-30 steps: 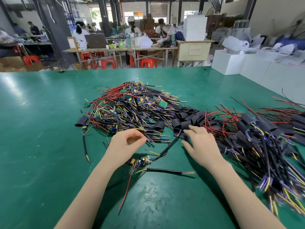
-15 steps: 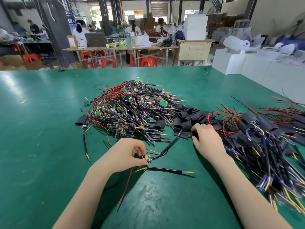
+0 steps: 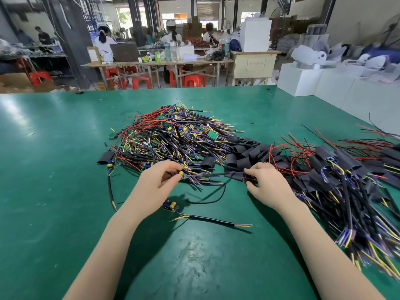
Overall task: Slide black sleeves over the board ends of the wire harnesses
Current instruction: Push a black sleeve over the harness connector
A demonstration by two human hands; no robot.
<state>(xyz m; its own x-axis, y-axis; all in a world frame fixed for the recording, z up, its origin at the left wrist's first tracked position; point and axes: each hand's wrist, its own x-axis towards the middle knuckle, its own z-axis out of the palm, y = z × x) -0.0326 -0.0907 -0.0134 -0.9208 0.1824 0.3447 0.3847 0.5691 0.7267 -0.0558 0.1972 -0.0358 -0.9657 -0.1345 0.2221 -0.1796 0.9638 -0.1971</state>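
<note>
Done pile: harnesses (image 3: 337,176) with black sleeves already over their board ends lie heaped at the right of the frame, wires trailing toward the lower right.
Undone pile: bare harnesses (image 3: 171,135) with green boards exposed fill the centre; judged the larger share of the work, so the task is well short of finished.
Sleeve stock: loose sleeves (image 3: 244,152) lie between the two piles, right of centre.
Stray sleeve: one more (image 3: 105,157) lies at the left edge of the undone pile.
Loose harness: one (image 3: 190,214) lies alone on the table (image 3: 54,191), below centre, board bare, touched by neither hand.
Left hand (image 3: 155,185): fingers curled, pinching a board with a yellow part at the near edge of the undone pile.
Right hand (image 3: 266,185): fingers curled onto a flat sleeve (image 3: 237,175) at the stock's near edge; it appears pinched, though the fingertips partly hide the contact.
Step in hand: judged to be pairing a board with a sleeve; no sliding begun.
</note>
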